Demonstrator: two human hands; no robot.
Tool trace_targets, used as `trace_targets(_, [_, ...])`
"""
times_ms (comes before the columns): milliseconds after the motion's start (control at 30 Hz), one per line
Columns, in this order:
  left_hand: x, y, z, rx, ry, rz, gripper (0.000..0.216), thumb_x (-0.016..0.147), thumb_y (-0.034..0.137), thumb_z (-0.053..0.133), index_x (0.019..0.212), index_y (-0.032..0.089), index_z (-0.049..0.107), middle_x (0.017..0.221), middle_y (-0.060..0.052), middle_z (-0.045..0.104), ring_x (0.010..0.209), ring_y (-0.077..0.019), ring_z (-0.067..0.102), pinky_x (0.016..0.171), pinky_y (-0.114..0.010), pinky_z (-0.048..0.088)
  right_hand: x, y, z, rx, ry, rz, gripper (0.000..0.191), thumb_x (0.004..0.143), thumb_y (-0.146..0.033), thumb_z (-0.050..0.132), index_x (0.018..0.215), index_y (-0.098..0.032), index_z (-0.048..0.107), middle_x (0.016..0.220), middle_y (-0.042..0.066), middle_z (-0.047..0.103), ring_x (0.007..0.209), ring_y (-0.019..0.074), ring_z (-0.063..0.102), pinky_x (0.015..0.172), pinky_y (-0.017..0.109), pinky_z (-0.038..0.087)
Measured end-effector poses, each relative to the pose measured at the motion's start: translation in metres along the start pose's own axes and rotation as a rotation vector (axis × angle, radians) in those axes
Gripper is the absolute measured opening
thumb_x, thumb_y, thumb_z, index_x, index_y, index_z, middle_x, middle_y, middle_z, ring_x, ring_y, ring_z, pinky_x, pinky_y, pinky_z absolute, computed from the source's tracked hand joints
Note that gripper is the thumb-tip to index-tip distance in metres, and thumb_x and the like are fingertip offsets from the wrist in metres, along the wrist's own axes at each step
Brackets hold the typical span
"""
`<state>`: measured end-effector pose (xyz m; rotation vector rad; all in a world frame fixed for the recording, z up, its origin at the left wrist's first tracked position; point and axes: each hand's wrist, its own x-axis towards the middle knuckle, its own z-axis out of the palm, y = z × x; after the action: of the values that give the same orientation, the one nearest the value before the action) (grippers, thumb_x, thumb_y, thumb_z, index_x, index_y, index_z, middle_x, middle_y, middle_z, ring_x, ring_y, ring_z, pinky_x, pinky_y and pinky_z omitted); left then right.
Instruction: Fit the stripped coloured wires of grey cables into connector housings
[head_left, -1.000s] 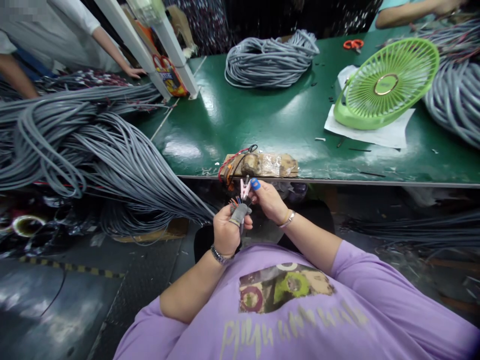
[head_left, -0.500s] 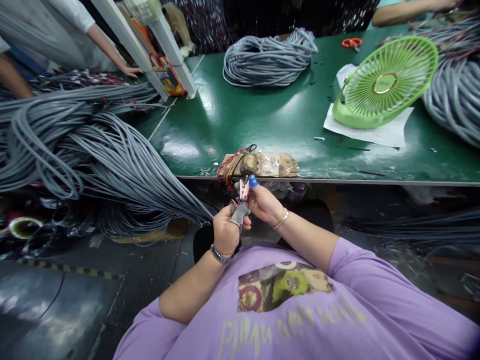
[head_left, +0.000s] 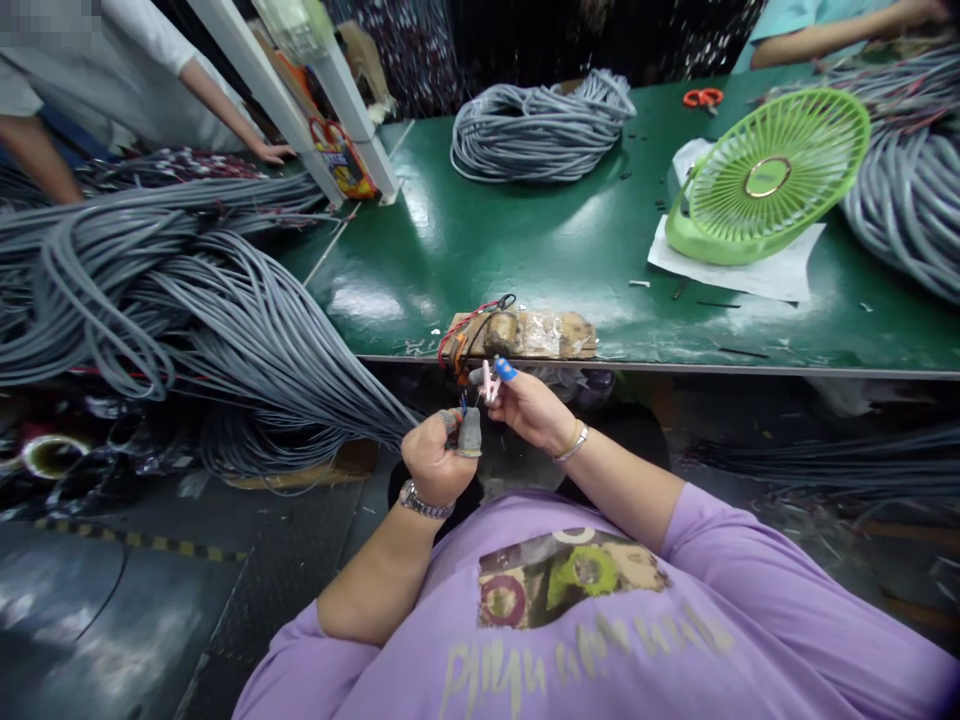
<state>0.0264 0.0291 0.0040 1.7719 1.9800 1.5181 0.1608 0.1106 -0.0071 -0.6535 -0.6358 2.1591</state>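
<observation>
My left hand [head_left: 439,455], grey covers on its thumb and a finger, pinches the stripped end of a grey cable. Thin coloured wires [head_left: 463,403] stick up from between the covered fingertips. Just to the right, my right hand [head_left: 534,412] is closed on a small pale pink clip [head_left: 490,382] like a clothespin. Blue tape or a cover wraps one of its fingertips. The clip stands close to the wires; whether they touch is too small to tell. Behind both hands, a wooden block [head_left: 574,335] with red and black leads lies at the table edge.
The green table [head_left: 525,240] carries a cable coil [head_left: 536,135], a green fan [head_left: 772,180] on paper, and orange scissors [head_left: 703,98]. A big grey cable bundle [head_left: 247,320] drapes off at left. A white post [head_left: 352,120] stands there. Other people work at far left and right.
My left hand has shifted left and slightly down, turning so its covered thumb points upward. The right hand with the clip has stayed nearly in place.
</observation>
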Motion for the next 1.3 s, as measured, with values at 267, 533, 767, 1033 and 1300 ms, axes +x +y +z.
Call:
trace_targets(267, [0.004,-0.001,0.009,0.139,-0.015,0.267,0.009,0.07,0.029,0.067,0.068,0.02,0.068,0.061,-0.006,0.067,0.058,-0.0189,0.063,0.063,-0.029,0.048,0.008,0.012,-0.003,0.062,0.037,-0.009,0.051,0.077,-0.067,0.06,0.078,-0.016,0.063,0.074,0.002,0.062,0.058,0.0094,0.047,0.052,0.021,0.038])
trace_targets(533, [0.003,0.001,0.012,0.162,-0.05,0.254,0.013,0.07,0.032,0.064,0.063,0.021,0.066,0.052,-0.003,0.06,0.052,-0.0174,0.058,0.056,-0.028,0.044,0.013,0.009,0.007,0.189,0.163,-0.013,0.042,0.077,-0.058,0.066,0.076,-0.017,0.063,0.06,-0.001,0.057,0.054,0.0094,0.046,0.052,0.021,0.039])
trace_targets(767, [0.001,-0.002,0.01,0.116,-0.057,0.204,0.012,0.068,0.031,0.066,0.062,0.021,0.066,0.052,-0.003,0.059,0.052,-0.017,0.057,0.057,-0.027,0.044,0.007,0.014,0.002,0.197,0.048,0.039,0.054,0.079,-0.071,0.054,0.083,-0.017,0.064,0.068,0.001,0.059,0.057,0.0101,0.048,0.055,0.023,0.041])
trace_targets(1033, [-0.007,0.003,-0.004,0.095,-0.184,0.184,0.013,0.079,0.03,0.062,0.074,0.02,0.068,0.061,-0.005,0.066,0.057,-0.0168,0.063,0.06,-0.027,0.049,-0.024,0.02,-0.05,0.058,0.159,0.087,0.047,0.074,-0.064,0.064,0.074,-0.018,0.058,0.072,0.002,0.061,0.055,0.0092,0.05,0.05,0.021,0.039])
trace_targets(1300, [-0.041,0.009,-0.071,-0.102,-0.305,0.205,0.029,0.082,0.028,0.064,0.11,0.018,0.065,0.095,-0.008,0.073,0.077,-0.0153,0.069,0.074,-0.028,0.055,-0.096,0.026,-0.093,-0.174,0.43,0.004,0.031,0.06,-0.041,0.081,0.075,-0.018,0.066,0.071,0.003,0.062,0.055,0.0097,0.052,0.049,0.023,0.042])
